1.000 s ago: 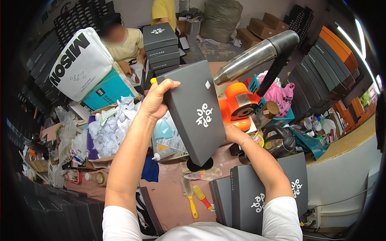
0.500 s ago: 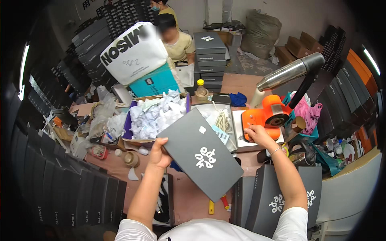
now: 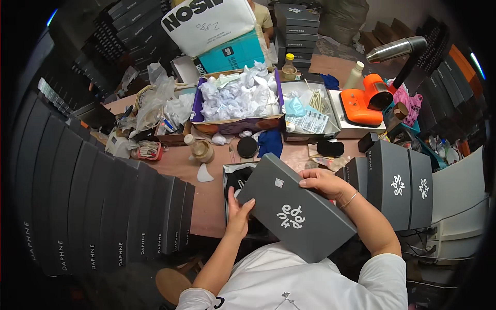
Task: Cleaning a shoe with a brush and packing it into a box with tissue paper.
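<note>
Dark grey box lid (image 3: 297,213) w/ a white logo sits tilted across the person's lap edge, just above the open box (image 3: 235,181) at the table's near edge. It looks held that way so it can be lined up over the box below it. Left hand (image 3: 238,213) is at the lid's lower-left edge, fingers curled up against its side, thumb underneath, so gripping it. Right hand (image 3: 323,182) lies over the top-right edge, fingers bent and closed on the rim, a thin bangle at the wrist. Both hands share the lid; neither holds anything else.

Around it: a row of upright dark boxes (image 3: 398,183) stands just right of the right forearm, close enough to crowd that elbow. A long bank of the same boxes (image 3: 103,217) lines the left side. Further back on the table (image 3: 209,199) a carton of crumpled white paper (image 3: 237,98), a tray (image 3: 310,111) w/ labels and sticks, an orange machine (image 3: 364,103) and a small jar (image 3: 200,150). A black round pad (image 3: 248,147) and blue cloth (image 3: 269,142) lie just beyond the open box.
</note>
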Demonstrator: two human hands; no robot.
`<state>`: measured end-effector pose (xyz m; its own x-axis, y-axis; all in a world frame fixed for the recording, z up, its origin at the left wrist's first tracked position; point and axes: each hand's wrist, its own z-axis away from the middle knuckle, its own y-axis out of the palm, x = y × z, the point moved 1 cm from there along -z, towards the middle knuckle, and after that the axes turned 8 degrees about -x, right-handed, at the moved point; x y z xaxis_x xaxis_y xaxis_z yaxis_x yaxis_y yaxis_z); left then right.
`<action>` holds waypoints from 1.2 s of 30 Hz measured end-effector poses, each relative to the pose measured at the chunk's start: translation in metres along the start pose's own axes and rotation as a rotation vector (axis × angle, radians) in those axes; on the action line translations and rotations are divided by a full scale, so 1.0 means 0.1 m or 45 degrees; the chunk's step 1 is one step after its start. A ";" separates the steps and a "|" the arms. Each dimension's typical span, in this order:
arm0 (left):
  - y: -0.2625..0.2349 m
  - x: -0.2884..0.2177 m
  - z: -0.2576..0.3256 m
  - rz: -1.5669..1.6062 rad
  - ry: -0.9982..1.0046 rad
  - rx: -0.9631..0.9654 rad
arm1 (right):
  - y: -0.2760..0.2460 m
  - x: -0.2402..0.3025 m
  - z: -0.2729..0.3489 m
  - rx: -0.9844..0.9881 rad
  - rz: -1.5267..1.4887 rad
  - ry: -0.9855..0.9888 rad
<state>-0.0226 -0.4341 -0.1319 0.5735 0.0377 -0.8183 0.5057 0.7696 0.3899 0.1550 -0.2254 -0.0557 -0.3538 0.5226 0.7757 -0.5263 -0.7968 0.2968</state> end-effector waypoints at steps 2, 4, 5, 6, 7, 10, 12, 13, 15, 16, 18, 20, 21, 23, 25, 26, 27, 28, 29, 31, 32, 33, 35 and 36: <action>-0.09 -0.19 0.05 -0.424 0.460 0.023 | 0.24 -0.11 0.09 -0.050 0.229 -0.033; -0.09 -0.42 0.06 -0.854 0.828 0.380 | 0.50 -0.21 0.11 -0.076 0.472 -0.129; -0.05 -0.52 0.11 -0.894 0.875 0.422 | 0.58 -0.31 0.11 -0.087 0.244 -0.054; -0.02 -0.58 0.14 -0.933 0.921 0.466 | 0.68 -0.34 0.13 -0.112 0.126 -0.050; -0.04 -0.58 0.11 -1.020 0.960 0.522 | 0.75 -0.38 0.14 -0.106 0.044 -0.046; -0.07 -0.63 0.24 -0.910 0.958 0.519 | 0.91 -0.48 0.20 -0.101 -0.099 -0.097; -0.05 -0.69 0.28 -0.979 1.046 0.492 | 0.99 -0.48 0.26 -0.110 -0.149 -0.133; -0.02 -0.71 0.29 -0.990 1.064 0.456 | 1.04 -0.44 0.30 -0.122 -0.166 -0.143; 0.03 -0.73 0.29 -0.971 1.160 0.378 | 1.09 -0.42 0.31 -0.130 -0.179 -0.172; 0.04 -0.74 0.28 -0.950 1.157 0.366 | 1.09 -0.42 0.31 -0.128 -0.173 -0.199; 0.07 -0.73 0.27 -0.907 1.151 0.336 | 1.02 -0.36 0.33 -0.109 -0.142 -0.210; 0.13 -0.69 0.30 -0.921 1.153 0.270 | 0.92 -0.34 0.30 -0.068 -0.122 -0.180; 0.17 -0.66 0.31 -0.919 1.150 0.250 | 0.86 -0.35 0.27 -0.034 -0.112 -0.191; 0.23 -0.60 0.34 -0.924 1.156 0.229 | 0.77 -0.36 0.26 -0.009 -0.167 -0.207; 0.32 -0.59 0.39 -0.943 1.191 0.222 | 0.67 -0.37 0.26 0.044 -0.208 -0.214; 0.36 -0.56 0.39 -0.939 1.178 0.189 | 0.61 -0.37 0.25 0.085 -0.222 -0.215; 0.41 -0.52 0.40 -0.936 1.165 0.158 | 0.56 -0.37 0.25 0.124 -0.237 -0.216; 0.46 -0.51 0.41 -0.933 1.159 0.127 | 0.52 -0.36 0.24 0.150 -0.240 -0.220; 0.48 -0.48 0.41 -0.920 1.144 0.105 | 0.48 -0.35 0.24 0.175 -0.243 -0.224; 0.54 -0.44 0.43 -0.915 1.155 0.060 | 0.41 -0.35 0.22 0.208 -0.258 -0.233; 0.58 -0.42 0.44 -0.909 1.162 0.039 | 0.38 -0.38 0.20 0.217 -0.271 -0.238; 0.62 -0.40 0.47 -0.935 1.174 0.013 | 0.35 -0.39 0.19 0.225 -0.284 -0.243; 0.69 -0.37 0.52 -0.994 1.184 -0.034 | 0.31 -0.42 0.18 0.237 -0.279 -0.214; 0.70 -0.35 0.53 -1.022 1.183 -0.055 | 0.30 -0.44 0.17 0.242 -0.278 -0.200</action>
<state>0.0271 -0.4156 -0.0533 -0.5765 -0.0306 -0.8165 0.4715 0.8037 -0.3630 0.1681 -0.2772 -0.0712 -0.1173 0.6457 0.7545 -0.4178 -0.7213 0.5524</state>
